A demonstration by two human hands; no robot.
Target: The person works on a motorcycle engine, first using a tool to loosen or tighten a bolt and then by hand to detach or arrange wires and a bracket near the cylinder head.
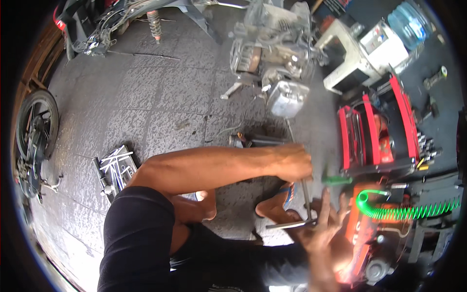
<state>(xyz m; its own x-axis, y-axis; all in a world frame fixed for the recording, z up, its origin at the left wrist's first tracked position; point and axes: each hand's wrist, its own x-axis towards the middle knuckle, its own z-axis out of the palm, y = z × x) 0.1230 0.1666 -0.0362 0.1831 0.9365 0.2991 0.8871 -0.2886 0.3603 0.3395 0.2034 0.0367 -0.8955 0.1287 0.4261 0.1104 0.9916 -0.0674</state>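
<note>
My left hand, fingers closed, grips the long shaft of a metal T-handle wrench, whose upper end reaches toward a dusty motorcycle engine. The crossbar lies low, beside my right hand. That hand is motion-blurred with its fingers spread; whether it touches the crossbar I cannot tell. My left forearm hides part of the floor and of a dark object behind it.
A tray of tools lies left on the tiled floor, near a wheel assembly. Motorcycle parts are at the back. Right are a red tool cart, white stool, water jug and green coiled hose.
</note>
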